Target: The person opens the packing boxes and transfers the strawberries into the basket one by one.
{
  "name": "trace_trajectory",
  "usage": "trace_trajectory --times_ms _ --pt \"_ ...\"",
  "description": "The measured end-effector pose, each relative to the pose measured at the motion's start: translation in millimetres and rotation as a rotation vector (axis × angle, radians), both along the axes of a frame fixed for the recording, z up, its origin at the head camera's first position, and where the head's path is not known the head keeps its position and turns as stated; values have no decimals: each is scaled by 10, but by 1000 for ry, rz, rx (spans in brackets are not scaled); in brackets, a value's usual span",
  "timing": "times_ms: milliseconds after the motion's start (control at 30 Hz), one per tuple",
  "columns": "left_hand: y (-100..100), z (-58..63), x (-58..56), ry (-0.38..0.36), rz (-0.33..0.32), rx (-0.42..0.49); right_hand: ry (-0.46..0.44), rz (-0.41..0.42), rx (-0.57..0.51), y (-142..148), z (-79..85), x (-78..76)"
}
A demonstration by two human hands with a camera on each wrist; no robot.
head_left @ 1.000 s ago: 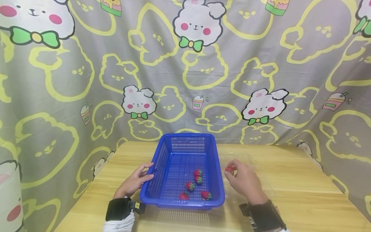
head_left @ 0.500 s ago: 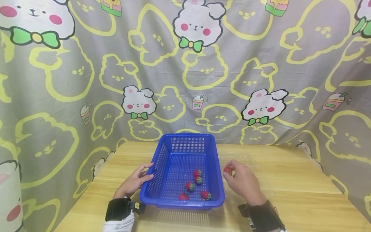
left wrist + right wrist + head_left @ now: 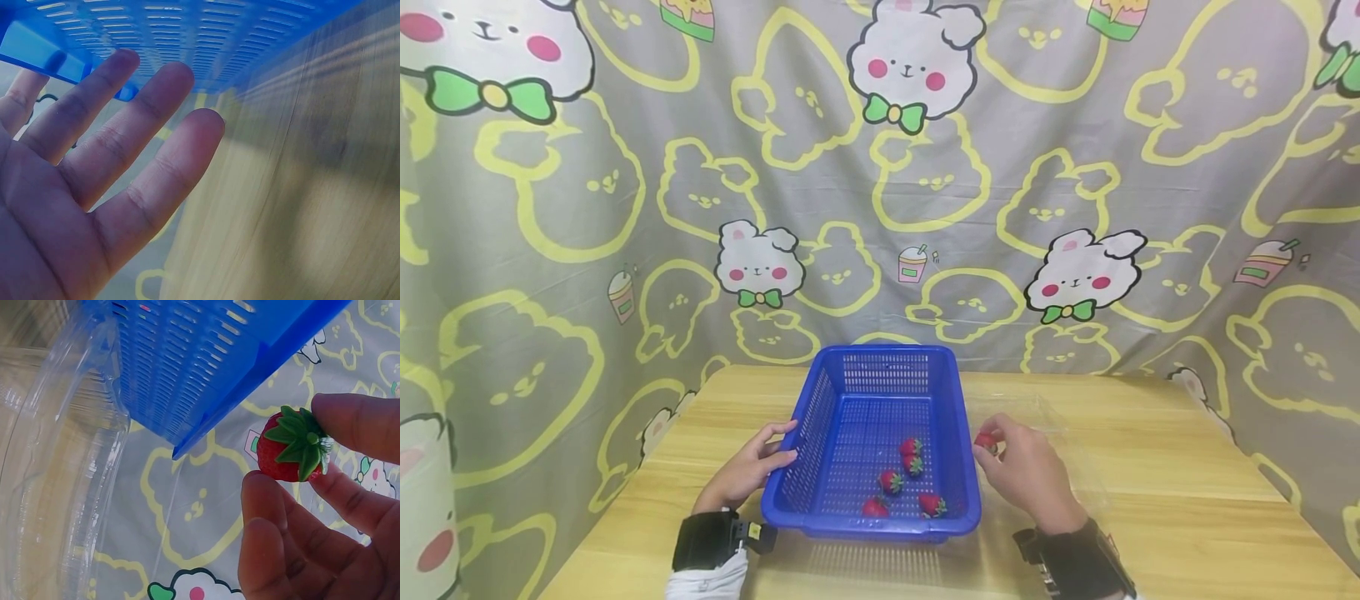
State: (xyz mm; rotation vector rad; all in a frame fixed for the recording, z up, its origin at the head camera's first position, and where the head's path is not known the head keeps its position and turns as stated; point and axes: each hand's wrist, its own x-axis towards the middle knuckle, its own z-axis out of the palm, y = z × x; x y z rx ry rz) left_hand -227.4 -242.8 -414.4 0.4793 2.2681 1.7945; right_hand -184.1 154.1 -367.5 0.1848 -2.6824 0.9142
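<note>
A blue plastic basket with slotted walls stands in the middle of the table, several red strawberries lying in its near right part. Against its left side, my left hand rests with fingers extended; the left wrist view has those fingers straight beside the slotted outer wall. Just outside the right rim, my right hand pinches another strawberry between thumb and fingertips. Its green leafy top faces the right wrist camera, and the blue wall is close by.
A clear plastic container sits to the right of the basket, partly behind my right hand in the head view. The wood-grain table meets a grey patterned curtain at the back and sides.
My right hand has moved slightly left with the strawberry, closer to the basket's right rim. The left hand, the basket and the strawberries in it have stayed put.
</note>
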Motion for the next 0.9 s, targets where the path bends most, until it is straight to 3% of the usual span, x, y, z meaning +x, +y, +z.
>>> trace_trajectory --times_ms 400,900 --pt "10 -16 1 -7 36 -32 0 9 8 -44 12 32" --pt "0 -23 -8 -12 25 -22 -1 13 6 -105 3 32"
